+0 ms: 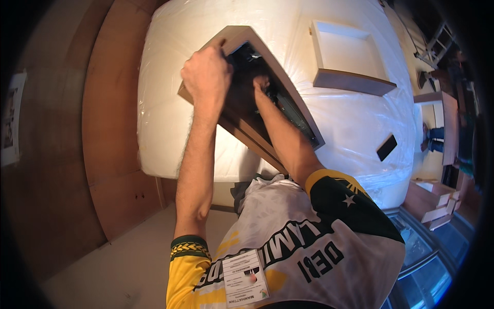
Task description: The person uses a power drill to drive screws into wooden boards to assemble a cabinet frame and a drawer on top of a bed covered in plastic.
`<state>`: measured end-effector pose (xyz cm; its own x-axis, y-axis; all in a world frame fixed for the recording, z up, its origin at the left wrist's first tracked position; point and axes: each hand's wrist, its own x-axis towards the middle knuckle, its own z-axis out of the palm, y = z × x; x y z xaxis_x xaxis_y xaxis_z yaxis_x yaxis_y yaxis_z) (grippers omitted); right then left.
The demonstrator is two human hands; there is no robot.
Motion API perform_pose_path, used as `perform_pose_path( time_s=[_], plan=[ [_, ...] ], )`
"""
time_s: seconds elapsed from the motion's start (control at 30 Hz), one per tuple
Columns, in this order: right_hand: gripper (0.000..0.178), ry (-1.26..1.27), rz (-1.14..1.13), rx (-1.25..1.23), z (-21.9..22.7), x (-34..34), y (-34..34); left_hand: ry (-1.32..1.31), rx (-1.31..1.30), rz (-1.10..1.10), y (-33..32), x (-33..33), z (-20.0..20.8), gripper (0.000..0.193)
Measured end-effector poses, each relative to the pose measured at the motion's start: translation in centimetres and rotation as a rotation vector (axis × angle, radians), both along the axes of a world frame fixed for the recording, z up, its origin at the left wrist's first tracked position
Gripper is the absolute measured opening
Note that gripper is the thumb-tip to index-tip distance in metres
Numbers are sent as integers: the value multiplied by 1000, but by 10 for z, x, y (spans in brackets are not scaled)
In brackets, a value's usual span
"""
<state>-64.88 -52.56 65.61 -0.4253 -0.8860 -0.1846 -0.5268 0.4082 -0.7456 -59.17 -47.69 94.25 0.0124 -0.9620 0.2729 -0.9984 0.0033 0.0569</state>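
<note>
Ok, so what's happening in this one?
A person grips the edge of an open wooden box with the left hand, while the right hand reaches into its dark interior; what it touches is unclear. Beyond, to the right, a white-lined drawer and a flat black rectangular object lie on what looks like a plastic-wrapped mattress.

The wooden case (284, 86) is coloured brown, its interior (241, 90) near-black. White is shown by the plastic-covered surface (339, 134) and inside the brown-fronted drawer (350, 51). The shirt (283, 232) is patterned in pale grey, dark green and yellow, its right sleeve (337, 206) marked with a pale star (349, 200).
</note>
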Motion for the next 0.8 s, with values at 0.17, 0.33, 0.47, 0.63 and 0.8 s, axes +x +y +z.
perform_pose_path(
  time_s=[0.17, 0.33, 0.47, 0.63, 0.8],
  plan=[
    [28, -22, 57, -98, 3, 15, -6, -55, 36, 70, 2, -5, 4, 49],
    [28, -42, 118, -135, 10, 15, -11, -45, 18, 65, -2, 0, 3, 42],
    [28, -29, 104, -96, 8, 12, -12, -39, 23, 63, -1, 0, 3, 44],
    [28, -6, 92, -52, 4, 11, -6, -65, 3, 48, 0, 10, -4, 47],
    [27, 8, 80, -40, 1, 8, -3, -128, -3, -11, 4, 9, -1, 48]
  ],
)
